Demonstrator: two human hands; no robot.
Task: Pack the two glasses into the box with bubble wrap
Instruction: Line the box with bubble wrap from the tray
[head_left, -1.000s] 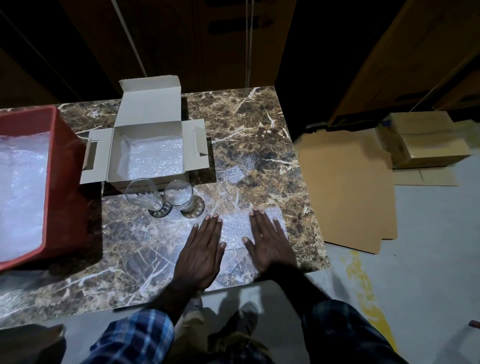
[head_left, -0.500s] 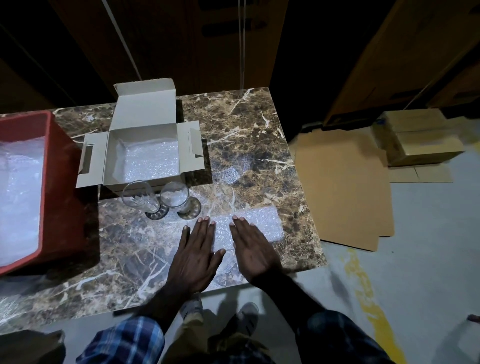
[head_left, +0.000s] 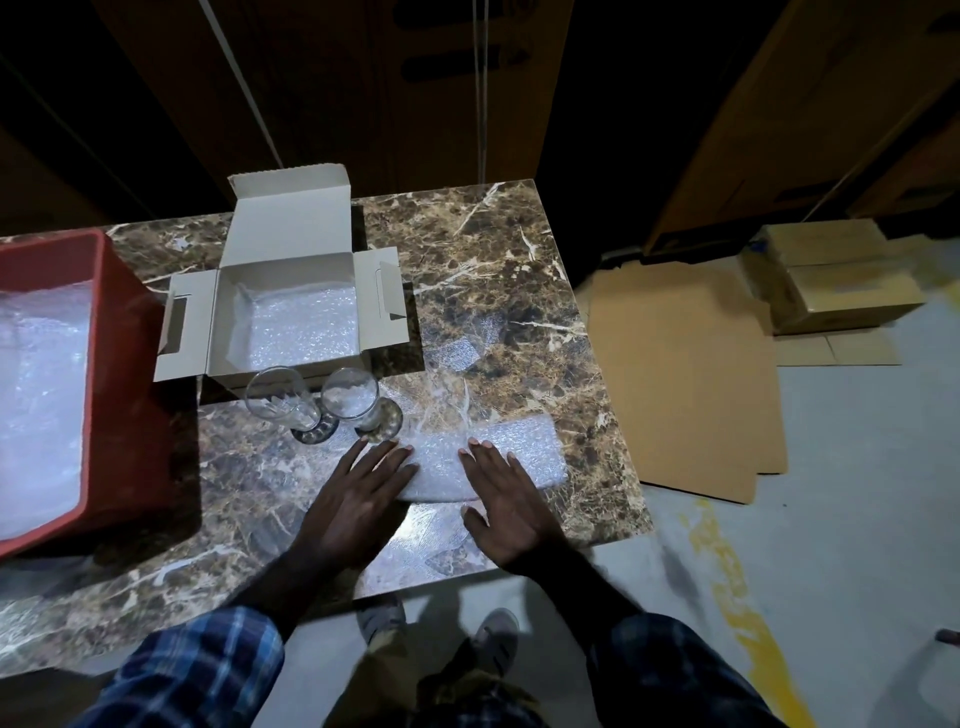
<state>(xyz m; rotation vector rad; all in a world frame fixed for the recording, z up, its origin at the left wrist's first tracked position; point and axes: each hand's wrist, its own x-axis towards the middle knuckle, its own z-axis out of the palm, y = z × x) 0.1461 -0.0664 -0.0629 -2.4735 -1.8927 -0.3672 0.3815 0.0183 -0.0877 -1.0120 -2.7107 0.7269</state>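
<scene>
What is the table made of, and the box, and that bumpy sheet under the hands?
The table looks like polished marble or a marble-look stone: brown with pale veins and a shiny glare. The box seems plain matte cardboard, with folded flaps. The sheet looks like clear plastic bubble wrap, dotted with tiny bubbles.

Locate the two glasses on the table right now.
In the head view, the glasses stand side by side just in front of the open box, left of centre, beyond the left hand.
</scene>
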